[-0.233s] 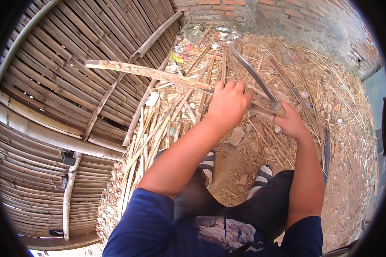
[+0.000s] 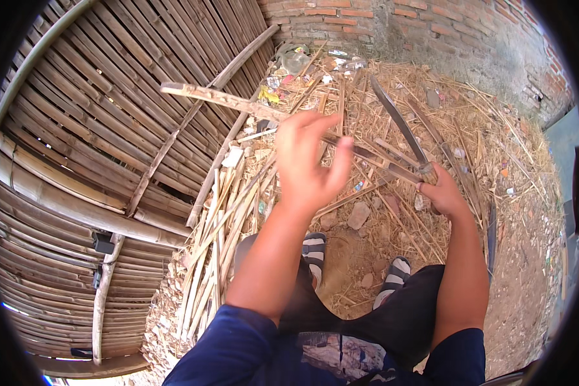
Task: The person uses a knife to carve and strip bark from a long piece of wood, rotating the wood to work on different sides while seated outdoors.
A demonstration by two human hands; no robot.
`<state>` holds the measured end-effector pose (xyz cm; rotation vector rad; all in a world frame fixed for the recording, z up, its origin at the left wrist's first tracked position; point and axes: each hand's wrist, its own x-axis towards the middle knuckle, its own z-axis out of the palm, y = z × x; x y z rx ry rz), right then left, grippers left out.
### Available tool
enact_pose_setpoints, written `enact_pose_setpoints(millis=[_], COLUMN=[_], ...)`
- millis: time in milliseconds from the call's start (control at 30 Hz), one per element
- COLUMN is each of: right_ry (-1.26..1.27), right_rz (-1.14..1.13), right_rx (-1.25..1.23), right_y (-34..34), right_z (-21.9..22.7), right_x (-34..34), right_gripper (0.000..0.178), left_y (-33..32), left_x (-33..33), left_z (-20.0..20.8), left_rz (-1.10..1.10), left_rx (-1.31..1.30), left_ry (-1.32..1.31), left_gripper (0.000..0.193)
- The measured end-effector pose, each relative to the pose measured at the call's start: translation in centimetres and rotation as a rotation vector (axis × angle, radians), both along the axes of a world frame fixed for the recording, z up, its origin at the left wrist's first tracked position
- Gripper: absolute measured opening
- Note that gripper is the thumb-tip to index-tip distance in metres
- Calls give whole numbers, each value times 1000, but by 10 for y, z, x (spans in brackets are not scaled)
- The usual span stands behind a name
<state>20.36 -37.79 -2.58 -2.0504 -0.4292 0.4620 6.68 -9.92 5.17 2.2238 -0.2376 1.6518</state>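
A long split bamboo strip [image 2: 228, 100] slants across in front of me, pale at its far left end and darker toward the right. Over its middle is my left hand [image 2: 307, 164], thumb and fingers apart; whether the palm touches the strip is hidden. My right hand [image 2: 445, 193] is closed around the handle of a machete [image 2: 399, 119], whose long curved blade points up and away to the left. The strip's near right end meets the right hand by the thumb, just beside the machete handle.
Cut bamboo strips [image 2: 222, 219] lie heaped at the left, beside a bamboo slat wall [image 2: 109, 103]. Straw and bamboo scraps cover the ground up to a brick wall [image 2: 341, 19]. Stones [image 2: 359, 215] lie near my sandalled feet [image 2: 395, 276]; litter [image 2: 270, 95] lies farther off.
My left hand has loosened its grip on the bamboo strip and moved left along it, fingers spreading. The strip and the machete have shifted slightly right in view.
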Motion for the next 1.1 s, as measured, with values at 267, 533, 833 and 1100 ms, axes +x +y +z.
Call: enact_pose_setpoints(millis=[267,533,833,1100], right_ry=[96,185,191,-40], right_rz=[-27,-11,-148,-240], right_rx=[155,207,571,597], right_y=[6,2,102,127], right_z=[-10,-14,-23,-24], right_x=[7,11,-42,-52], right_gripper=[48,40,34,35], left_y=[63,77,-29,1], left_x=[10,-18,34,52], left_z=[-59,-33,-91,-55], left_rz=[-343,-499,-377,-134], left_rx=[-1155,-1203,-717,-849], left_ry=[54,305,708,586], left_gripper=[25,57,59,23])
